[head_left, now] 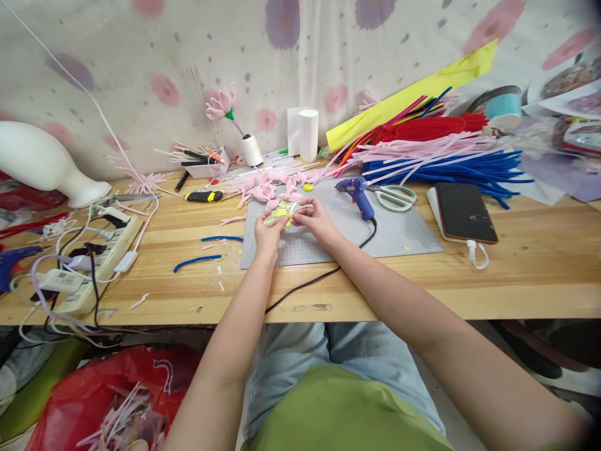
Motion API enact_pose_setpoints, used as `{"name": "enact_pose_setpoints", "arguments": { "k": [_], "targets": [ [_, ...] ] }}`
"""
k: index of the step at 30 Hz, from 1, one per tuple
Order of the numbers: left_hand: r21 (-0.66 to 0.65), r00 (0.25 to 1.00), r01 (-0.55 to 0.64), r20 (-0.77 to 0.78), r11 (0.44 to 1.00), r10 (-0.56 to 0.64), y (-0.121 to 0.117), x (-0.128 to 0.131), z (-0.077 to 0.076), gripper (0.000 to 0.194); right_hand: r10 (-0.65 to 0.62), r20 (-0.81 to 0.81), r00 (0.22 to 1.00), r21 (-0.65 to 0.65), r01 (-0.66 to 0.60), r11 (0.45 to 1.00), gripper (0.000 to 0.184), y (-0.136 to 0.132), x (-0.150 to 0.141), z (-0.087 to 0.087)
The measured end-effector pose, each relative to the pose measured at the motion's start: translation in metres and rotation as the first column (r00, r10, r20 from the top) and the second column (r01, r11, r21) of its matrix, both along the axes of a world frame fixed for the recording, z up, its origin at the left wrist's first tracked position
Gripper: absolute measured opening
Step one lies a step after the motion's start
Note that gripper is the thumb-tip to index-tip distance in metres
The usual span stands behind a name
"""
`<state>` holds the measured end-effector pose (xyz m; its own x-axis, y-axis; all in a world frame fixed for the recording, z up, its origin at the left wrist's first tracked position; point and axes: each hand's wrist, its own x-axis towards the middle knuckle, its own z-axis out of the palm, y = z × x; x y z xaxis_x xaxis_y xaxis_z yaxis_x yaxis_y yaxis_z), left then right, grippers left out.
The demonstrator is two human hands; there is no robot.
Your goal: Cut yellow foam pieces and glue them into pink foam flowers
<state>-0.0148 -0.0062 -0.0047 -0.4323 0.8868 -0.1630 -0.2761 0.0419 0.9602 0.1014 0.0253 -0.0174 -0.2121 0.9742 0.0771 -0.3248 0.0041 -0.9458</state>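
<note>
My left hand (268,237) and my right hand (318,220) meet over the grey cutting mat (399,235). Between their fingertips is a small yellow piece (290,219), too small to name exactly; both hands pinch it. Yellow and white scraps (277,215) show beside the left fingers. Just behind the hands lie pink petal shapes (260,191) of fuzzy pipe cleaner. To the right of my right hand, a blue glue gun (359,197) rests on the mat, with scissors (397,197) next to it.
Pipe cleaner bundles (446,166) pile up at the back right, near a phone (469,212) on a white stand. A black-and-yellow utility knife (203,196) and blue pipe cleaner pieces (197,262) lie left. A power strip (101,266) trails cables; the glue gun's cord (305,285) crosses beneath my right forearm.
</note>
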Motion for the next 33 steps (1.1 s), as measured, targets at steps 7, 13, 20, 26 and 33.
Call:
{"name": "enact_pose_setpoints", "arguments": {
  "k": [7,13,20,26,33],
  "targets": [
    [-0.014,0.998,-0.059,-0.014,0.998,0.059,0.0010,0.0009,0.0014,0.061,-0.001,0.014,1.000,0.002,0.001,1.000,0.047,-0.0008,-0.0012,-0.0005],
    [-0.004,0.998,-0.055,-0.015,0.998,0.055,0.0009,0.0017,0.0024,0.051,0.007,0.006,1.000,0.001,-0.007,1.000,0.048,-0.0003,-0.0015,-0.0007],
    [0.023,0.999,-0.043,0.031,0.999,0.042,0.0015,0.0024,0.0019,0.051,0.013,0.011,1.000,0.018,-0.014,1.000,0.047,-0.0004,-0.0009,-0.0003],
    [0.006,0.997,-0.046,0.065,0.999,0.046,0.0035,0.0010,-0.0005,0.055,0.005,0.001,1.000,0.019,-0.005,1.000,0.046,-0.0006,-0.0017,0.0000],
    [0.033,0.986,-0.039,0.163,0.999,0.033,0.0042,0.0017,0.0004,0.056,0.019,-0.015,1.000,0.011,-0.018,1.000,0.045,-0.0016,-0.0013,0.0015]
  ]
}}
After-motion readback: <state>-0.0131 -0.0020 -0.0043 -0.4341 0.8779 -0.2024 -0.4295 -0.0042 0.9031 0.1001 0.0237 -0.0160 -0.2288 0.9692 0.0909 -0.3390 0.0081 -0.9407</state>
